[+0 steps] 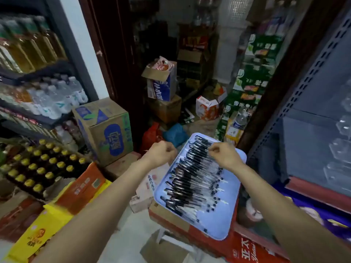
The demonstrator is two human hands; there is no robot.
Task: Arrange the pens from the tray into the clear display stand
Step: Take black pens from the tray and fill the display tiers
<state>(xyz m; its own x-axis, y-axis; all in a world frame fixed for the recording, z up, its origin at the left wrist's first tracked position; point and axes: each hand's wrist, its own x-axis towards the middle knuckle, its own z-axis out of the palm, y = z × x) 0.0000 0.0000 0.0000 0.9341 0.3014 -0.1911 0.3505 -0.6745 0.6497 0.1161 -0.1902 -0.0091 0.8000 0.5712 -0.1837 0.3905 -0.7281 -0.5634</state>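
- Two bare forearms are reaching in from six o'clock, nearest the camera.
- The left hand (163, 153) is hovering curled just off the tray's ten o'clock edge; whether it is pinching anything I cannot tell.
- The right hand (222, 155) is curling its fingers over the clear-barrelled, black-capped pens (191, 179) at twelve o'clock.
- The pens are lying heaped in the pale blue plastic tray (230, 209), resting on a red cardboard carton (191, 231).
- Judging by this, picking is only starting; next calls for pinching a pen and finding the stand, possibly the clear racks (340, 149) at three o'clock.

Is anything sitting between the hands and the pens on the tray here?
Nothing visible. The right hand hovers directly over the pens, which lie uncovered in the light blue tray. The left hand is just beside the tray's left edge, also unobstructed.
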